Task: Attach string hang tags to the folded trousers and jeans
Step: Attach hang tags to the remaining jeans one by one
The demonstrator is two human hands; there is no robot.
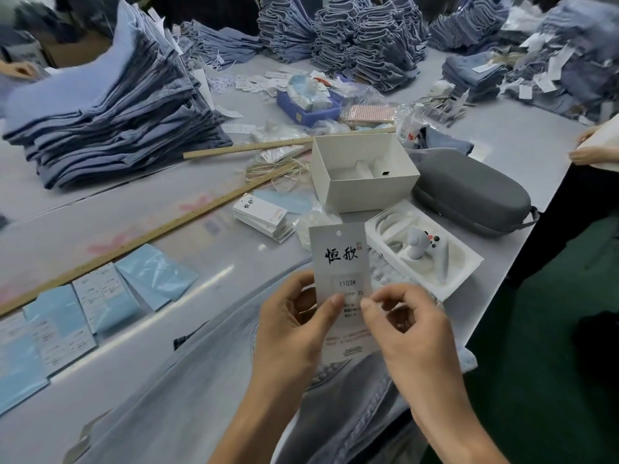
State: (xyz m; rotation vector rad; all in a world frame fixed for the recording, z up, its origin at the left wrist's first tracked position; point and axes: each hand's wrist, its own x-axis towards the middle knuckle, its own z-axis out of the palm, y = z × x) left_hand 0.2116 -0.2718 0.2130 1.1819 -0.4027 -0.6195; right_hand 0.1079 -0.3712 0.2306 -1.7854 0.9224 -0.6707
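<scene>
A white hang tag (pixel 340 256) with black characters and "1103#" is held upright in front of me. My left hand (pixel 294 326) grips its left edge, thumb on its face. My right hand (pixel 408 326) pinches its right edge with thumb and forefinger. Below the hands lies a pair of light blue jeans (pixel 207 380) spread on the table. A small stack of the same tags (pixel 261 216) lies beyond, and a bundle of pale strings (pixel 271 170) lies further back.
A tall pile of folded jeans (pixel 110 108) stands at left; more piles (pixel 361 38) stand at the back. Two wooden rulers (pixel 140 242), an open white box (pixel 363 172), a grey case (pixel 469 199), a tray with a white device (pixel 425 252), blue packets (pixel 157 276). Another person's hand (pixel 589 155) at right.
</scene>
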